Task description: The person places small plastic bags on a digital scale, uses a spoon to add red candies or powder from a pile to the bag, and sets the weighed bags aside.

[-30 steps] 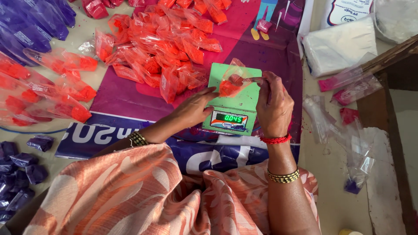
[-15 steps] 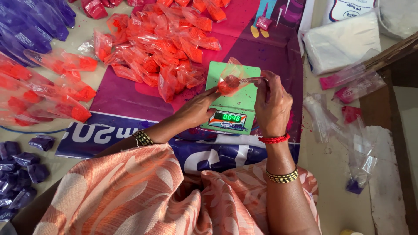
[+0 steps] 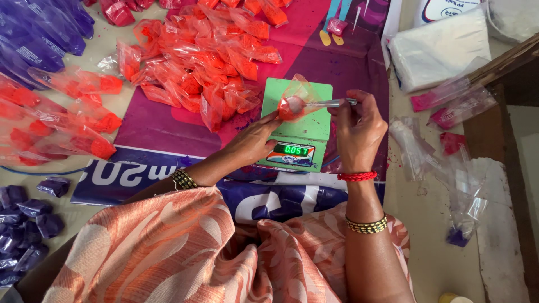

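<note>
A small green digital scale (image 3: pixel 314 126) sits on a purple printed sheet, its display lit. On its platform rests a clear plastic pouch (image 3: pixel 296 100) with orange-red powder inside. My left hand (image 3: pixel 252 140) pinches the pouch's near edge and holds it up. My right hand (image 3: pixel 358 128) grips a metal spoon (image 3: pixel 325 104) whose bowl sits inside the pouch mouth, over the powder.
Several filled orange pouches (image 3: pixel 196 67) lie piled beyond the scale and at the left. Purple pouches (image 3: pixel 22 224) lie at lower left and top left. A stack of empty clear bags (image 3: pixel 438 47) and loose pouches with pink powder (image 3: pixel 449 106) lie at right.
The spoon's bowl has gone into the pouch on the scale, and the display reading has changed. Both hands stayed at the scale.
</note>
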